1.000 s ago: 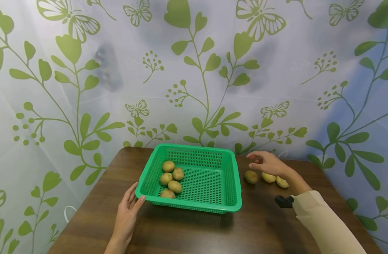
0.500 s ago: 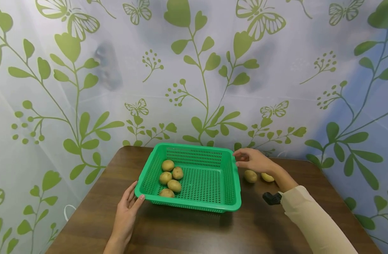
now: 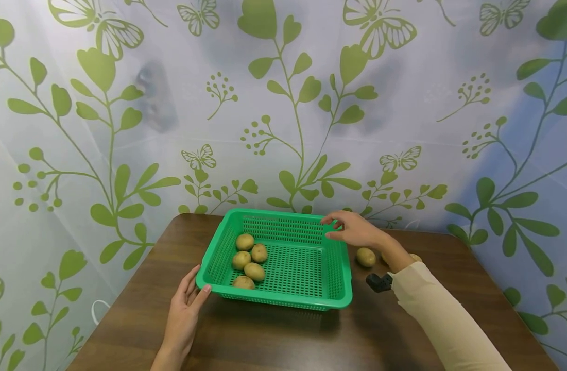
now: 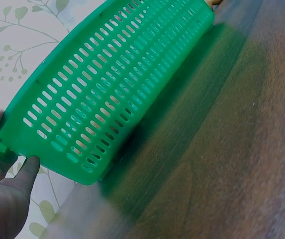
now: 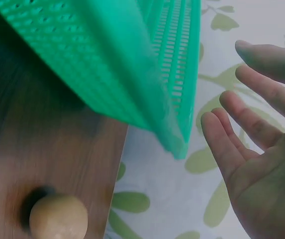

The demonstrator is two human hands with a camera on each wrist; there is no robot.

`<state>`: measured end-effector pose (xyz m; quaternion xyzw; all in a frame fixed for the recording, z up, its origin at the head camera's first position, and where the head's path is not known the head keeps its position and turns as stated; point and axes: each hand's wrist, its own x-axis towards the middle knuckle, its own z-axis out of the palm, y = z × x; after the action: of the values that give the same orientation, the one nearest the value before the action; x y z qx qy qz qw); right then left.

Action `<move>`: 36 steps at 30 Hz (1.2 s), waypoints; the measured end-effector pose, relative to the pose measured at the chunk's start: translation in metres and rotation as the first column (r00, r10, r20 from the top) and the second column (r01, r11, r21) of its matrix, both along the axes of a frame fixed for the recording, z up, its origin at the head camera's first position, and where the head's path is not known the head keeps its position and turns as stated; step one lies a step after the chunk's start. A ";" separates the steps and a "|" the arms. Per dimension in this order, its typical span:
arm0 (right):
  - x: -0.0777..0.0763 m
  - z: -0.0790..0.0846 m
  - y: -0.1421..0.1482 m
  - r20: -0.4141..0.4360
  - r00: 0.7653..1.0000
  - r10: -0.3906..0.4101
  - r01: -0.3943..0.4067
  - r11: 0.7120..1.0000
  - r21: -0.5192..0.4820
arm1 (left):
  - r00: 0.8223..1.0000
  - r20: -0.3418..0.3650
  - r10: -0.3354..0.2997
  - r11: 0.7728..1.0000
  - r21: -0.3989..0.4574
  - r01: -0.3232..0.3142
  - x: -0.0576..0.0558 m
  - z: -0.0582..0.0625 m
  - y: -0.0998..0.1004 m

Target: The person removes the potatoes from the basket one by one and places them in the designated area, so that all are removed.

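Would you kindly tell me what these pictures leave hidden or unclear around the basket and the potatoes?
- Potatoes beside the basket: in the head view the right hand and its forearm cover all but one potato, so their count is uncertain.
- Basket contents: both wrist views show only its outer walls.
- Left hand: its grip under the corner is hidden.

The right hand (image 5: 261,149) fills the right side of the frame, palm showing, 4 fingers (image 5: 227,137) spread and relaxed, holding nothing. Just left of the fingertips juts a corner of the green slotted basket (image 5: 112,64). Below it, 1 potato (image 5: 57,217) rests on the brown wooden table (image 5: 47,154).
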<state>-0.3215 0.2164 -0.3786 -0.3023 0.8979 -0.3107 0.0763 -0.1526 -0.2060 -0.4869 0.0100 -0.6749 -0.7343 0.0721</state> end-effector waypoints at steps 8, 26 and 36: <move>-0.002 -0.001 -0.026 0.008 0.999 0.052 -0.052 0.999 -0.003 | 1.000 0.008 0.007 1.000 -0.009 -0.007 -0.001 -0.001 0.001; -0.018 -0.010 -0.085 0.020 0.992 0.122 -0.122 0.992 0.003 | 1.000 -0.009 0.008 1.000 -0.014 -0.008 -0.002 -0.003 0.001; -0.027 -0.018 -0.115 0.066 0.991 0.118 -0.118 0.993 0.002 | 1.000 -0.008 0.011 1.000 -0.008 -0.011 -0.001 -0.001 -0.001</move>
<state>-0.3485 0.1018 -0.3965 -0.3444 0.8764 -0.3128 0.1247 -0.1536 -0.2065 -0.4883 0.0107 -0.6777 -0.7311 0.0788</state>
